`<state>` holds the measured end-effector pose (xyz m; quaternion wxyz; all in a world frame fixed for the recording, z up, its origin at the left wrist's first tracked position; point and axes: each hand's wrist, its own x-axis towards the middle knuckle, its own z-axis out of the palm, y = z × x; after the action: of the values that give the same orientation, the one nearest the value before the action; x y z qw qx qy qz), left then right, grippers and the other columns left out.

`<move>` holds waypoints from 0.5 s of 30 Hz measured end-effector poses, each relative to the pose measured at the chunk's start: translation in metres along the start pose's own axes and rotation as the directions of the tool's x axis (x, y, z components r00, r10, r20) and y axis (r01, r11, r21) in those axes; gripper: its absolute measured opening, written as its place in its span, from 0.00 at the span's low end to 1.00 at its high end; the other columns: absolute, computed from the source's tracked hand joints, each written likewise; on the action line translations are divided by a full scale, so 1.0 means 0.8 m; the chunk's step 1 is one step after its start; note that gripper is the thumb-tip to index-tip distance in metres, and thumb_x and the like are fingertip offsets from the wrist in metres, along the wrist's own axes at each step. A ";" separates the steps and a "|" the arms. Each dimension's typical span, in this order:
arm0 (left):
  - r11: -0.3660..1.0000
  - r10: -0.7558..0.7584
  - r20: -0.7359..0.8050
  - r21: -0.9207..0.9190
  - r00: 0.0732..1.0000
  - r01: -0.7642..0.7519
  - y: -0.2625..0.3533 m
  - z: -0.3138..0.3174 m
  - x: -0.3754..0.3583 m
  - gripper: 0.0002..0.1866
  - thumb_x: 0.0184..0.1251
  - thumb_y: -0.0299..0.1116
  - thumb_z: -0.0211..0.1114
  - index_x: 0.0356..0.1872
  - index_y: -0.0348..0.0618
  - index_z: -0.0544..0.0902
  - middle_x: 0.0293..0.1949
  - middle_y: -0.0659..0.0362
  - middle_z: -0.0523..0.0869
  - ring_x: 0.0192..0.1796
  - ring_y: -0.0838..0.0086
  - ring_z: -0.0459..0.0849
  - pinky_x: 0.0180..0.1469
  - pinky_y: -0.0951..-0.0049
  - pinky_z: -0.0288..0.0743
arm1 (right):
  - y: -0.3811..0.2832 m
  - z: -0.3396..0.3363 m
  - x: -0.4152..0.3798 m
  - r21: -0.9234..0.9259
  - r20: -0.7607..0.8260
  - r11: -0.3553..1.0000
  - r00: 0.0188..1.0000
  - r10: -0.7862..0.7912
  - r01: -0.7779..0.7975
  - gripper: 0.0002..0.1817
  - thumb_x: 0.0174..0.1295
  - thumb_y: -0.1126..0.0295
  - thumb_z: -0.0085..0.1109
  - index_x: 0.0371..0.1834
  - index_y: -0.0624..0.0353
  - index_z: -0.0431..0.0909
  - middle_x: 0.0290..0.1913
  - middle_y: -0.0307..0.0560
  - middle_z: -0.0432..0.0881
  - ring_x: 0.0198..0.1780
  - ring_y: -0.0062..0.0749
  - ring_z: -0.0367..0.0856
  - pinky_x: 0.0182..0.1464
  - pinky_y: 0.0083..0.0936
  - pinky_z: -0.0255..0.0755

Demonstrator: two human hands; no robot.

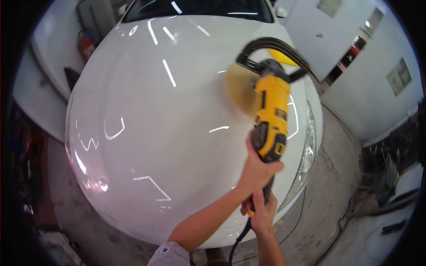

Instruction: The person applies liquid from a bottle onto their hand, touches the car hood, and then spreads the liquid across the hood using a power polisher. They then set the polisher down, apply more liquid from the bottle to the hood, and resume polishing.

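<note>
A yellow and black power polisher (271, 102) lies over the right part of a white car hood (177, 124). Its round, pale yellow pad (242, 88) is tilted against the hood and looks blurred. My left hand (257, 170) wraps round the lower body of the polisher. Just below it, my right hand (262, 210) grips the black rear handle, where the cord (238, 241) comes out. A black loop handle (270, 43) arches at the tool's far end. Behind that handle, a yellow item (282, 57) is partly hidden.
The windshield (199, 9) is at the top. A headlight (306, 150) runs along the hood's right edge. A fire extinguisher (85, 44) stands at the upper left. Dark clutter (386, 173) lies on the right, and cables cross the concrete floor (328, 177).
</note>
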<state>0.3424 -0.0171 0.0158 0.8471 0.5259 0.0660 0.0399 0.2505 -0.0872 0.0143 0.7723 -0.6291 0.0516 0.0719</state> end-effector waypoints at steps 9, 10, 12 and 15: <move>0.963 -0.179 -0.044 0.195 0.983 0.184 0.065 0.000 0.119 0.39 0.42 0.26 0.68 0.58 0.45 0.55 0.32 0.52 0.75 0.19 0.71 0.76 0.19 0.69 0.75 | -0.028 0.036 0.129 -0.065 0.037 0.998 0.999 0.021 -0.019 0.24 0.64 0.54 0.59 0.42 0.69 0.72 0.24 0.48 0.79 0.23 0.30 0.79 0.27 0.28 0.72; 0.964 -0.167 -0.039 0.202 0.985 0.171 0.065 -0.004 0.132 0.36 0.44 0.27 0.67 0.55 0.44 0.57 0.30 0.54 0.75 0.19 0.71 0.75 0.19 0.70 0.75 | -0.034 0.039 0.138 -0.093 0.035 0.996 0.999 0.000 0.004 0.26 0.64 0.52 0.59 0.44 0.71 0.72 0.26 0.53 0.81 0.26 0.36 0.81 0.31 0.31 0.73; 0.966 -0.194 -0.008 0.172 0.981 0.192 0.063 -0.013 0.157 0.27 0.47 0.30 0.66 0.48 0.43 0.63 0.27 0.57 0.75 0.19 0.74 0.75 0.21 0.74 0.74 | -0.055 0.041 0.155 -0.137 0.066 0.991 0.998 0.009 0.001 0.28 0.63 0.52 0.57 0.48 0.73 0.71 0.30 0.64 0.82 0.33 0.52 0.85 0.37 0.36 0.76; 0.953 -0.296 0.028 0.068 0.955 0.294 0.071 -0.007 0.181 0.14 0.53 0.33 0.64 0.35 0.44 0.69 0.24 0.62 0.75 0.22 0.80 0.74 0.23 0.81 0.73 | -0.061 0.039 0.186 -0.128 0.060 0.991 0.997 -0.041 0.049 0.28 0.63 0.52 0.58 0.45 0.73 0.72 0.27 0.53 0.81 0.29 0.38 0.82 0.34 0.32 0.75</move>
<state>0.4849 0.0332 0.0538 0.8275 0.5374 0.1291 -0.0991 0.4052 -0.0591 0.0422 0.7323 -0.6767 0.0106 0.0756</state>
